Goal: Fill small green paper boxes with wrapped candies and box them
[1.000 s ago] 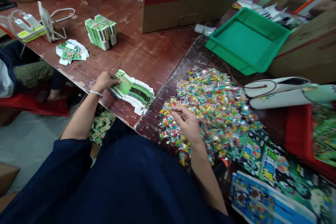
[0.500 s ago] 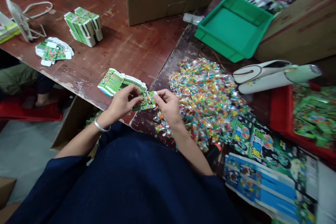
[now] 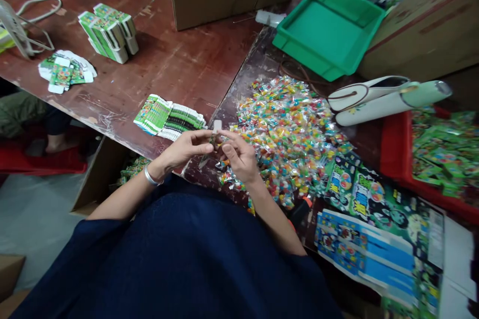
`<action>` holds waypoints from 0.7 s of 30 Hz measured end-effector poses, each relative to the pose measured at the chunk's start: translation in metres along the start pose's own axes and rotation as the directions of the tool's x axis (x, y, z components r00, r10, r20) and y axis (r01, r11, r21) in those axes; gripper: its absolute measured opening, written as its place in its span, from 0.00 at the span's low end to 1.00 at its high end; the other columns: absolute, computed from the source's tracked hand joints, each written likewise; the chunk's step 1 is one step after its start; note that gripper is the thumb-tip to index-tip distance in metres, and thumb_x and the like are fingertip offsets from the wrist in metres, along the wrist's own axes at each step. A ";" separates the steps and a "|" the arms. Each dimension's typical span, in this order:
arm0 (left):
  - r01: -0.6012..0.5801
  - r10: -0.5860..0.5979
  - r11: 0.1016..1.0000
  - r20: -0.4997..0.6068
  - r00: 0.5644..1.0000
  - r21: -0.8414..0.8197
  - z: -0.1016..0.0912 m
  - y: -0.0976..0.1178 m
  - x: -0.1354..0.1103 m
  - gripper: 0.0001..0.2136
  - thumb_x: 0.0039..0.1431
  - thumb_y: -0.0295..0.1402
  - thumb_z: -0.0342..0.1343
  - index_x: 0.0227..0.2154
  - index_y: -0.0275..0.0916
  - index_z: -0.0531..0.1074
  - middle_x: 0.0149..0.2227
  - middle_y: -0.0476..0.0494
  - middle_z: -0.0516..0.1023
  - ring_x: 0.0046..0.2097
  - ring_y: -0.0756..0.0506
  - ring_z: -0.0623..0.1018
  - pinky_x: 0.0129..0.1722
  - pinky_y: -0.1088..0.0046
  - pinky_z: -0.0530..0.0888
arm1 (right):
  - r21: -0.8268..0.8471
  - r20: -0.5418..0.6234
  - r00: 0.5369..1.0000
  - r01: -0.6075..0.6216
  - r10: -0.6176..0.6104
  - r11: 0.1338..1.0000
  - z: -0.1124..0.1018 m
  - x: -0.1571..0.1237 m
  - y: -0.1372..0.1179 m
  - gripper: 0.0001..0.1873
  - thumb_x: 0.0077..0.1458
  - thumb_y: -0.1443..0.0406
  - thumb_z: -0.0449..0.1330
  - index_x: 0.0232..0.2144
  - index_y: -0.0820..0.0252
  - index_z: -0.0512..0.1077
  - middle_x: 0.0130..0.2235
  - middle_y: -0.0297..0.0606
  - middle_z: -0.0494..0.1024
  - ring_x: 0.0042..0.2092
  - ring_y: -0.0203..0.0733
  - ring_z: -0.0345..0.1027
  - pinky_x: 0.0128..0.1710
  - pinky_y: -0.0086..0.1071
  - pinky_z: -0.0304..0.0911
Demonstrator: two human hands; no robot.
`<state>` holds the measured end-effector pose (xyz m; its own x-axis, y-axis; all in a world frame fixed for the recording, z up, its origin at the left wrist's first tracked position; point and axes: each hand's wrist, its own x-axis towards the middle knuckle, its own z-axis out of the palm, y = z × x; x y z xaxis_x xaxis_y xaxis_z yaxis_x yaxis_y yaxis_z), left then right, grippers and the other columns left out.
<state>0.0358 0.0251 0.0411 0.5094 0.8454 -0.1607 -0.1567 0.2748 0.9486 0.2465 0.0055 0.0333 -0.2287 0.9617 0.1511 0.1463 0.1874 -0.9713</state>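
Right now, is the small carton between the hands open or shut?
Open at the top: the small carton has its white flap sticking up, untucked. Other end: cannot tell, it's hidden.

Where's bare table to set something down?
Widest bare patch: red-brown tabletop bordered by the carton stacks, the big cardboard box and the row of small cartons. Inside the green tray looks bare too. Crowded: right of the right hand, where candy packets, printed packaging and the red tray sit close together.
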 end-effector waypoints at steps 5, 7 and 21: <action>0.074 -0.071 0.995 0.039 0.997 -0.069 0.004 -0.001 -0.001 0.18 0.50 0.43 0.75 0.40 0.38 0.85 0.37 0.43 0.85 0.40 0.45 0.82 0.45 0.68 0.77 | 0.022 0.059 0.998 -0.016 0.015 1.000 -0.010 0.006 -0.004 0.19 0.64 0.47 0.65 0.32 0.53 0.70 0.24 0.28 0.73 0.23 0.34 0.66 0.24 0.31 0.62; 0.064 -0.066 0.993 -0.023 0.998 -0.100 0.007 -0.003 0.000 0.16 0.52 0.44 0.74 0.37 0.38 0.84 0.34 0.45 0.84 0.37 0.47 0.80 0.41 0.70 0.77 | 0.042 -0.075 0.996 -0.035 0.038 0.999 -0.009 0.007 -0.005 0.17 0.62 0.48 0.66 0.34 0.52 0.70 0.24 0.27 0.73 0.23 0.34 0.66 0.24 0.31 0.62; -0.296 0.352 0.932 -0.326 0.877 0.209 0.028 -0.024 0.002 0.30 0.57 0.32 0.71 0.62 0.48 0.72 0.42 0.48 0.77 0.34 0.51 0.76 0.34 0.76 0.78 | 0.068 -0.426 0.905 0.034 -0.002 0.997 0.026 0.000 0.011 0.20 0.60 0.56 0.68 0.54 0.49 0.73 0.38 0.34 0.80 0.35 0.39 0.75 0.36 0.35 0.73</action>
<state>0.0640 0.0073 0.0252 0.1161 0.9878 0.1041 -0.1203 -0.0900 0.9886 0.2234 0.0021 0.0175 0.2025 0.9550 0.2169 0.0725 0.2063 -0.9758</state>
